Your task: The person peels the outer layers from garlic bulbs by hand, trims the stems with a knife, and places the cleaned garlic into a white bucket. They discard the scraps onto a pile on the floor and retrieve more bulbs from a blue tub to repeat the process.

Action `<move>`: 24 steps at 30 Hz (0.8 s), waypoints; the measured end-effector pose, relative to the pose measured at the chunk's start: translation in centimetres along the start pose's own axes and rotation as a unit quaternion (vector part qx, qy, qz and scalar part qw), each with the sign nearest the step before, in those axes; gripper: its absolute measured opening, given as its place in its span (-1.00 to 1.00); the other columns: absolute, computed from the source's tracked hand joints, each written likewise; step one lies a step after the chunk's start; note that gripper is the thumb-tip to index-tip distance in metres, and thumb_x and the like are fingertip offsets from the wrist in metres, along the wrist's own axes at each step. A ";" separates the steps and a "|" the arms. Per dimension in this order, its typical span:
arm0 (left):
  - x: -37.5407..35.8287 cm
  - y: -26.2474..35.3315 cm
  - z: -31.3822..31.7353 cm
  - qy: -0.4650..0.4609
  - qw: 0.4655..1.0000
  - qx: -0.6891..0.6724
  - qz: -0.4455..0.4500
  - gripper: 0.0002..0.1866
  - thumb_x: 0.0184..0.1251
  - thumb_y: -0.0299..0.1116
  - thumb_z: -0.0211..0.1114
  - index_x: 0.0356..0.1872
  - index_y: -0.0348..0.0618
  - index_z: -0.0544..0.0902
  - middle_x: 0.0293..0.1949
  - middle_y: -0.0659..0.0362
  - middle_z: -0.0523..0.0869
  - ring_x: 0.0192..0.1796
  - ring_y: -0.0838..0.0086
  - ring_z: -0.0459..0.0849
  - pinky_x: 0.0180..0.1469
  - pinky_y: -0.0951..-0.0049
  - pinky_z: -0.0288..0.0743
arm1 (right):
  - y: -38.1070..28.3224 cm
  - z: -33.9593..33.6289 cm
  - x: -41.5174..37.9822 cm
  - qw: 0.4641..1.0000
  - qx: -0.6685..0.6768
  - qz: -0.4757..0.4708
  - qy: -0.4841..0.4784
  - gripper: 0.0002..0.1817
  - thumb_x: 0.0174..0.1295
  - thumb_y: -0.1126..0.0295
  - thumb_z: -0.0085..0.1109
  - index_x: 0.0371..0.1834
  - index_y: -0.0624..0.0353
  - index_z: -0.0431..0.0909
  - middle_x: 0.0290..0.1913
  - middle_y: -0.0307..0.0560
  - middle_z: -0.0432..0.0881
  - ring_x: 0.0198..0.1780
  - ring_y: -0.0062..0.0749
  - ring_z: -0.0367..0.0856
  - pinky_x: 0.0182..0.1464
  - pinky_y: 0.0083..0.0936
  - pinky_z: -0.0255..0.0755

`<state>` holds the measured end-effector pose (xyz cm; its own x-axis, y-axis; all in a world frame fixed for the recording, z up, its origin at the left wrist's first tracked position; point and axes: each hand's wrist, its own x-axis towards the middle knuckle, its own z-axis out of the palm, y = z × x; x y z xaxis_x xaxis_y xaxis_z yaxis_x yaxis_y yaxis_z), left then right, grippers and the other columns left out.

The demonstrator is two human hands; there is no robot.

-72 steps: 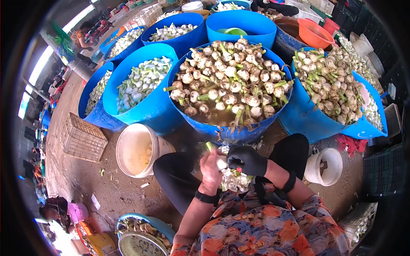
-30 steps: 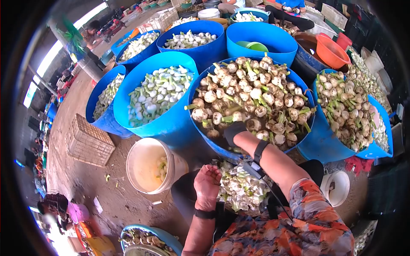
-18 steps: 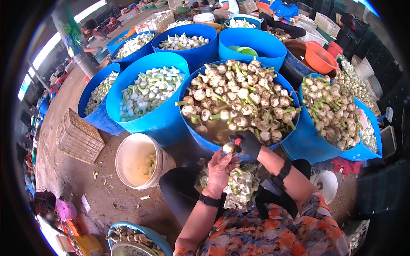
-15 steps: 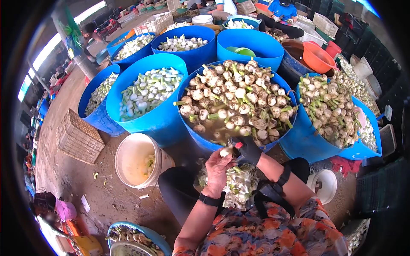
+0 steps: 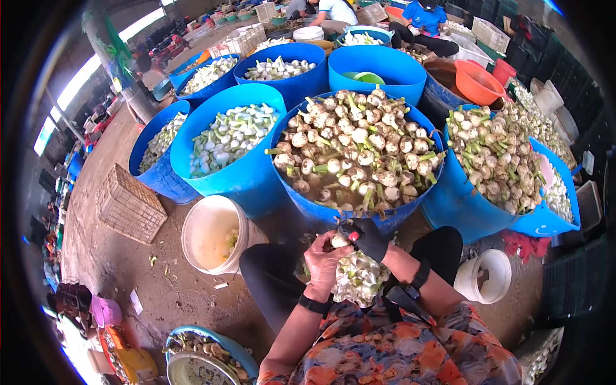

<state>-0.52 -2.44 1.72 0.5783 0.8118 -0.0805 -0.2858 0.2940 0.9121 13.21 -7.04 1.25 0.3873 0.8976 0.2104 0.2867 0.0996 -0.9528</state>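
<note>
My bare left hand (image 5: 321,262) is closed round a pale garlic bulb (image 5: 339,240) above my lap. My right hand (image 5: 371,240), in a dark glove, meets it from the other side. Its fingers are curled on a small dark tool with a red part (image 5: 353,236); the blade or tip cannot be made out. Below both hands, a heap of whitish garlic peelings (image 5: 360,277) lies between my legs. Just in front stands a blue tub (image 5: 301,202) of muddy garlic bulbs (image 5: 359,138) with green stems, partly in brown water.
Left of it, another blue tub (image 5: 186,160) holds cleaner white garlic. A white bucket (image 5: 196,234) and a woven crate (image 5: 131,205) stand at left. More garlic fills a tub (image 5: 449,199) at right, near a small white bucket (image 5: 494,276). Other people (image 5: 423,22) sit at the back.
Both hands have come slightly lower and nearer my lap, with the garlic bulb still between them. The view has shifted a little, so the tubs at left appear farther right.
</note>
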 end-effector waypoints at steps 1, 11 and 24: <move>-0.1 0.0 0.0 -0.006 0.999 -0.037 -0.012 -0.57 -0.17 -0.64 0.46 -0.15 -0.33 0.58 -0.28 0.19 0.67 -0.28 0.58 0.61 -0.17 0.58 0.53 | 0.2 -0.1 -0.1 0.999 0.018 -0.035 -0.023 -0.83 0.19 0.38 0.11 -0.30 0.27 0.58 -0.51 -0.23 0.57 -0.42 -0.72 0.41 -0.42 -0.58 0.35; 0.9 -0.5 -1.6 -0.045 0.974 -0.204 -0.091 -0.69 0.06 -0.46 0.34 -0.12 -0.22 0.56 -0.25 0.12 0.67 -0.28 0.44 0.67 -0.24 0.46 0.61 | -0.9 -1.0 -2.3 0.988 0.046 0.143 -0.036 -0.80 0.02 0.53 0.12 -0.24 0.26 0.56 -0.46 -0.17 0.60 -0.43 -0.56 0.50 -0.38 -0.52 0.38; -0.3 -0.4 0.9 -0.006 0.993 0.112 0.035 -0.48 0.28 0.04 0.10 -0.04 -0.27 0.44 -0.54 0.21 0.52 -0.59 0.62 0.48 -0.62 0.70 0.30 | -0.7 0.4 -3.1 0.999 -0.004 -0.018 0.039 -0.74 0.02 0.48 0.19 -0.18 0.25 0.54 -0.25 -0.06 0.60 -0.28 -0.49 0.55 -0.23 -0.54 0.42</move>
<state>0.11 -3.24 1.70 0.5717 0.8204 -0.0099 -0.1499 0.1163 0.9818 11.50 -9.73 1.16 0.4430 0.8575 0.2615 0.3089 0.1278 -0.9425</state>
